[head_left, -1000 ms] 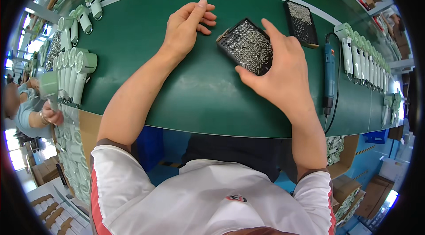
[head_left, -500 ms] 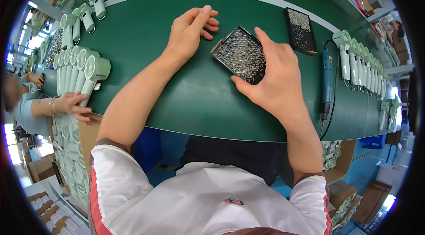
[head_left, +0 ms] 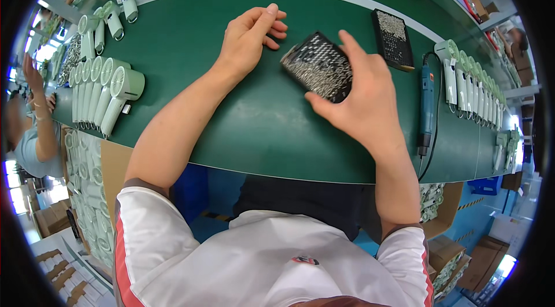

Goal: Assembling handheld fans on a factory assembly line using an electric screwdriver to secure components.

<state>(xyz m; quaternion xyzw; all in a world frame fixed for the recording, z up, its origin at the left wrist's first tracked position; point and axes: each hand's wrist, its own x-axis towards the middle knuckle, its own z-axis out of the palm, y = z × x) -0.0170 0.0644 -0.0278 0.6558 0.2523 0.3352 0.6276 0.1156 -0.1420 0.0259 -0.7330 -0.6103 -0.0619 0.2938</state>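
Gripped between the thumb and fingers of my right hand (head_left: 370, 93) is a small black perforated screw tray (head_left: 318, 43). It sits tilted in front of me, with its near right side toward my palm. Many small silvery screws (head_left: 322, 78) are heaped over its lower part, while rows of holes show at its far end. My left hand (head_left: 245, 38) hovers to the left of the tray, apart from it, with its fingers loosely bent and nothing visible in it.
On the green table (head_left: 266, 128), a second black screw tray (head_left: 399, 50) lies at the right. Beside it is a blue electric screwdriver (head_left: 427, 107) with a cord. Pale green handheld fans stand in rows at left (head_left: 124, 87) and right (head_left: 454, 76). A co-worker's hand (head_left: 33, 76) is raised far left.
The tray in my right hand has turned and shifted slightly right, and its screws have spread differently. My left hand has hardly moved. The co-worker's hand has left the fans and risen.
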